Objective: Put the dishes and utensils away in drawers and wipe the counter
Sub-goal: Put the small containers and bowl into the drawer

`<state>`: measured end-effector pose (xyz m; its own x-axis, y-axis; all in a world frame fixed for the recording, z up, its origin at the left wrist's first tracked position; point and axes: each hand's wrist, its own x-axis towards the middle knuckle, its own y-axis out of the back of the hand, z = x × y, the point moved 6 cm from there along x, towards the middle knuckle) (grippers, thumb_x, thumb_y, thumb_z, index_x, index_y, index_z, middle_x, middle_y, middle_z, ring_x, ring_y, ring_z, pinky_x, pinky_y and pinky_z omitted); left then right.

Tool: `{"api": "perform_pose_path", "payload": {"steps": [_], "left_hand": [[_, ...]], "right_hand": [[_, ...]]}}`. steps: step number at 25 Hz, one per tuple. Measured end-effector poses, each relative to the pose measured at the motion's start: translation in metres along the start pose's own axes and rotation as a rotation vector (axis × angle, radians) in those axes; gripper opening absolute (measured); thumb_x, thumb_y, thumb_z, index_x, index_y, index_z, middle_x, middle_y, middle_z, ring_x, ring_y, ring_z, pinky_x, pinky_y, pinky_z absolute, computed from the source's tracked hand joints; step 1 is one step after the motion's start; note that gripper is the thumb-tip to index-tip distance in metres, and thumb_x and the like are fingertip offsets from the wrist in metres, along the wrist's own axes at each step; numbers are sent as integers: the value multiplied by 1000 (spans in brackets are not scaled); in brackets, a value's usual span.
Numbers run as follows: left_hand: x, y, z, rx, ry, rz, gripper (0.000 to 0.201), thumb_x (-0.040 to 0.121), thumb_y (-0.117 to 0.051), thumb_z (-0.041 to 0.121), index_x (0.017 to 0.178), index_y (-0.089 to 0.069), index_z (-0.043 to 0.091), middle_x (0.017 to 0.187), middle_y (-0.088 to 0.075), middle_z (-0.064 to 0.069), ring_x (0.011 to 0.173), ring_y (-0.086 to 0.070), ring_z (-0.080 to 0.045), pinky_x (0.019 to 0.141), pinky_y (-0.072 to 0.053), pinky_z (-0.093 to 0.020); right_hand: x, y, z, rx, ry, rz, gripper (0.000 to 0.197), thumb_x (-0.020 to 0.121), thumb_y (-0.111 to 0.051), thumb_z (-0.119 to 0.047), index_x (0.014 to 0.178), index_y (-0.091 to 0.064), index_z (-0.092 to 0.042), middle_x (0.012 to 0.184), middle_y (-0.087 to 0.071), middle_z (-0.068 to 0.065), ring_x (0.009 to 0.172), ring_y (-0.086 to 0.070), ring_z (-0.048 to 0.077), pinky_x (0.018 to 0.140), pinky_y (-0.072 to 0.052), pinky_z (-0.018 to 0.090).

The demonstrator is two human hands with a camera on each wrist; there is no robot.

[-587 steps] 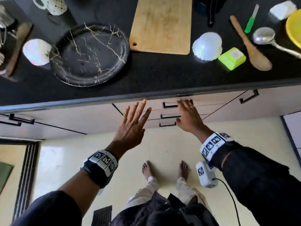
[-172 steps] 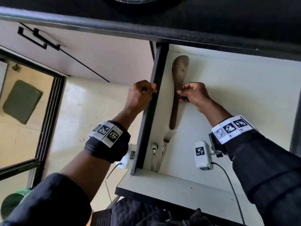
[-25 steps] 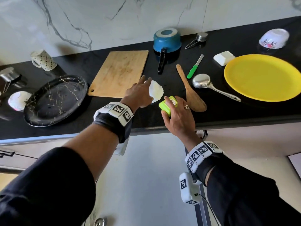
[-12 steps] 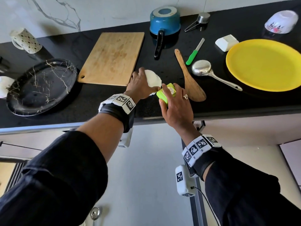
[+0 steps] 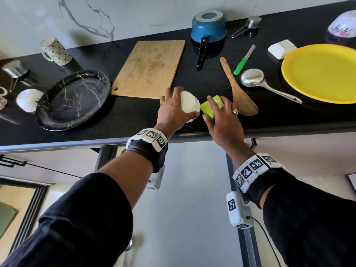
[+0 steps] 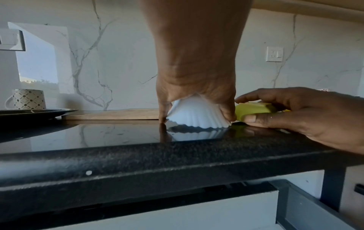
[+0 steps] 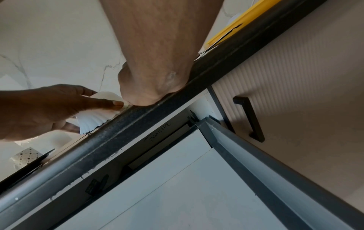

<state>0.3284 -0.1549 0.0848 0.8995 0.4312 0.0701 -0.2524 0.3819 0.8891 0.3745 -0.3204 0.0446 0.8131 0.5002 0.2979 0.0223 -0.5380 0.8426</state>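
Note:
A small white fluted bowl (image 5: 189, 105) sits upside down near the front edge of the black counter (image 5: 115, 120); my left hand (image 5: 173, 108) grips it from above, thumb and fingers round its rim (image 6: 197, 118). Right beside it my right hand (image 5: 219, 112) holds a small lime-green box (image 5: 209, 107), tilted up off the counter (image 6: 254, 109). In the right wrist view the white bowl (image 7: 98, 112) shows at the counter edge and the green box is hidden. Below the counter a drawer (image 5: 192, 189) stands pulled out.
On the counter lie a black marbled plate (image 5: 73, 99), a wooden cutting board (image 5: 150, 68), a blue saucepan (image 5: 209, 26), a wooden spatula (image 5: 238, 89), a green-handled knife (image 5: 243, 60), a steel ladle (image 5: 258, 81), a yellow plate (image 5: 323, 72), a patterned mug (image 5: 55, 52) and more small bowls.
My left hand has closed further over the white bowl, and my right hand has tipped the green box up toward it. The camera view shifted slightly.

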Motion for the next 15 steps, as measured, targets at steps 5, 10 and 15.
{"api": "perform_pose_path", "payload": {"steps": [5,10,15], "left_hand": [[-13,13,6,44,-110,120,90,60,-86,46,136,-43,23,131,-42,-4,122,-39,-30,69,-51,-42],[-45,17,-3,11,-4,184,87,61,-82,51,135,-45,26,126,-43,-1,118,-39,-26,63,-44,-36],[-86,21,-22,-517,221,299,85,57,-89,49,129,-52,26,120,-45,7,109,-50,-11,82,-51,-31]], "right_hand": [[-2,0,-2,53,13,20,51,101,-45,-43,149,-36,-27,151,-31,15,133,-42,30,78,-55,38],[-3,4,3,210,76,63,56,101,-50,-39,150,-35,-19,141,-42,16,126,-46,26,90,-50,35],[-16,20,8,592,-72,115,60,98,-55,-34,149,-35,-10,140,-48,12,125,-43,8,107,-34,21]]}}
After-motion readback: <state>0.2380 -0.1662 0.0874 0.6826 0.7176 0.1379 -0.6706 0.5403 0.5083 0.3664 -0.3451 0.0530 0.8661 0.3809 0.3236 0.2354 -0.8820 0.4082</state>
